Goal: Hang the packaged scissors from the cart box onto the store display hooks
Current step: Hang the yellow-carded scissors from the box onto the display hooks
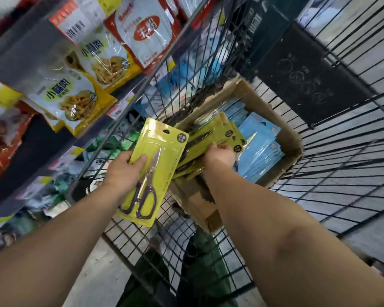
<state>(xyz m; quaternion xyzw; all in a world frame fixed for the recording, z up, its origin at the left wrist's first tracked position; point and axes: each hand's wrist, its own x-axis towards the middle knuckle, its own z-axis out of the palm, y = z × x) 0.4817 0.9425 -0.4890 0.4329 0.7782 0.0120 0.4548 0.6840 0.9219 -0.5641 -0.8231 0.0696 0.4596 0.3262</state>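
Observation:
My left hand (124, 171) grips a yellow-green packaged pair of scissors (155, 171) with dark handles, held just outside the cart's near left side. My right hand (220, 154) reaches into the cardboard box (290, 142) in the wire cart and holds a stack of more yellow-green scissor packs (217, 136). Blue-backed packs (259, 151) fill the right part of the box. No display hooks are in view.
The black wire cart (341, 165) surrounds the box; a dark sign (308, 76) hangs on its far wall. Shelves at left hold snack bags (75, 100) and red packets. Grey floor shows below. My dark trouser leg is under the cart's near edge.

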